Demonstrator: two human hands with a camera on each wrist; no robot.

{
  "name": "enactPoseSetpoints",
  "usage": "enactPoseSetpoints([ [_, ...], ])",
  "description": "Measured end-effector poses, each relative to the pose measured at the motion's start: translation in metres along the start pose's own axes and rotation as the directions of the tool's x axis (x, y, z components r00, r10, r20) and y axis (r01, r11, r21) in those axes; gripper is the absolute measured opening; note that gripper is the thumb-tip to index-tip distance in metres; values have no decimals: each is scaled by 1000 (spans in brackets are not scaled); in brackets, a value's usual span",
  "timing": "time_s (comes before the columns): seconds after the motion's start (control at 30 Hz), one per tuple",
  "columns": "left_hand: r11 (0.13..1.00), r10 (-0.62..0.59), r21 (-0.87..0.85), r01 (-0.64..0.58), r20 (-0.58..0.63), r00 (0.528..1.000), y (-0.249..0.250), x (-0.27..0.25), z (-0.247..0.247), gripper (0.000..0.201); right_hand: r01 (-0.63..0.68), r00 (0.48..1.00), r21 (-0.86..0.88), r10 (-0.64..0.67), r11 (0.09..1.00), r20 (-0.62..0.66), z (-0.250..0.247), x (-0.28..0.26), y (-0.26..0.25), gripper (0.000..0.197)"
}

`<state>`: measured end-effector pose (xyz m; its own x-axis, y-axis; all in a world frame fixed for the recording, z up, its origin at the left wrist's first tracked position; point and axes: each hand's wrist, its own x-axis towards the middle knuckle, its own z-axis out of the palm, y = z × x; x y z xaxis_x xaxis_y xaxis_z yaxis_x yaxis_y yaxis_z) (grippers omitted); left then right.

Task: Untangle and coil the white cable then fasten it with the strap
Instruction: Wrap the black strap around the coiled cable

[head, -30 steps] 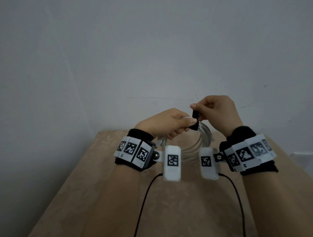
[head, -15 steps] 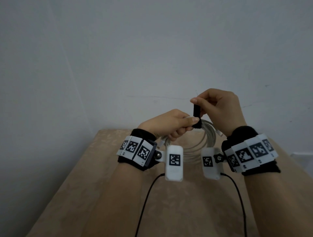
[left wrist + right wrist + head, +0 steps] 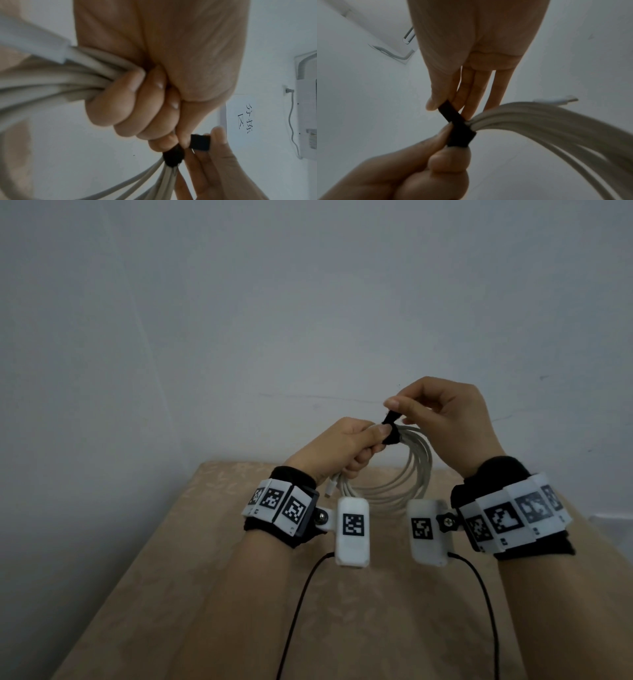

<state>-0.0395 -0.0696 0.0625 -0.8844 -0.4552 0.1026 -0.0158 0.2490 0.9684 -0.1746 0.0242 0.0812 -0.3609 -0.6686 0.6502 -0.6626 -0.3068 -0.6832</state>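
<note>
The white cable [image 3: 407,474] hangs as a coil of several loops above the table, held up in the air. My left hand [image 3: 346,446] grips the bundled loops at the coil's top [image 3: 72,79], fingers curled round them, thumb and forefinger pressing the wrapped part of the black strap [image 3: 390,436]. The strap [image 3: 458,128] circles the bundle beside my left fingertips. My right hand [image 3: 442,419] pinches the strap's free end [image 3: 199,142] between thumb and forefinger just above the coil. A white plug [image 3: 330,487] sticks out below my left hand.
A beige patterned table [image 3: 239,594] lies below the hands, against a plain grey wall [image 3: 308,302]. Two black wires [image 3: 301,604] run from the wrist cameras toward me. A white wall fixture with handwritten paper [image 3: 305,108] shows in the left wrist view.
The right hand has drawn the strap's free end shorter and lower onto the bundle, so less strap stands above the coil. Both hands stayed raised in about the same place.
</note>
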Motion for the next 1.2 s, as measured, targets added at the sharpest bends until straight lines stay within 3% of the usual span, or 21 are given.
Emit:
enactPoseSetpoints([
  [0.1, 999, 5, -35, -5, -21, 1000, -1, 1, -1, 37, 22, 1000, -27, -22, 999, 3, 1, 0, -2, 14],
  [0.27, 988, 1, -152, -7, -45, 999, -3, 3, -2, 37, -11, 1000, 91, 9, 996, 20, 5, -3, -4, 10],
  [0.57, 944, -30, -329, 4, -72, 997, -6, 6, -3, 40, 4, 999, 64, -7, 998, 43, 12, -3, 9, 15],
  [0.8, 933, -62, -360, 26, -89, 994, -2, 6, -6, 41, 92, 994, -81, -87, 993, 60, 13, -7, 7, 5],
  [0.9, 929, -76, -367, 38, -91, 993, -1, 4, -10, 41, 3, 996, 81, -11, 997, 91, 11, -8, 3, 4],
  [1.0, 923, -91, -379, 70, -39, 995, 0, 2, -12, 40, -46, 999, 208, 41, 977, 32, 5, -4, 2, 19],
  [1.1, 944, -86, -319, 85, 12, 996, 4, 1, -8, 40, -100, 985, 192, 70, 976, 157, 3, -5, 3, 13],
  [1.2, 953, -80, -291, 86, 33, 996, 6, -1, -7, 43, -84, 958, 127, 46, 988, 282, 4, -7, 6, 30],
])
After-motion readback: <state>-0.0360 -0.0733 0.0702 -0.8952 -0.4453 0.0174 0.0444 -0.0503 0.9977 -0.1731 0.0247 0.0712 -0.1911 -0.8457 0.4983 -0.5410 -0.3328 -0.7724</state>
